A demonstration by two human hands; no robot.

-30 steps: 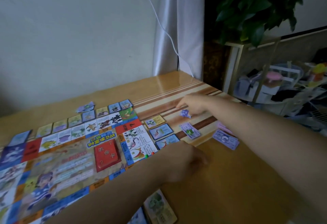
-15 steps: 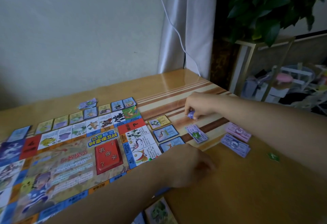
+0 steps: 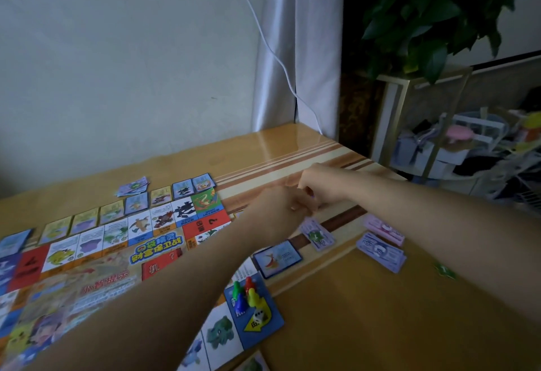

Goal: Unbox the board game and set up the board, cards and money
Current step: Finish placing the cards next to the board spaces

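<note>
Our left hand [image 3: 279,214] and right hand [image 3: 320,184] are touching near the table's [image 3: 366,312] far right edge, fingers [image 3: 305,190] curled, grip unclear; our left forearm [image 3: 164,297] is covering the board [image 3: 96,277] beside pawns [image 3: 245,293].

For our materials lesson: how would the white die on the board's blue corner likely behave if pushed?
The die is a small cube, so it probably tumbles and stops. The upright pawns beside it look narrow and might topple if struck.

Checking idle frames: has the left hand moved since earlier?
Yes. The left hand moved from the near side of the blue card to beyond it, meeting the right hand.
</note>
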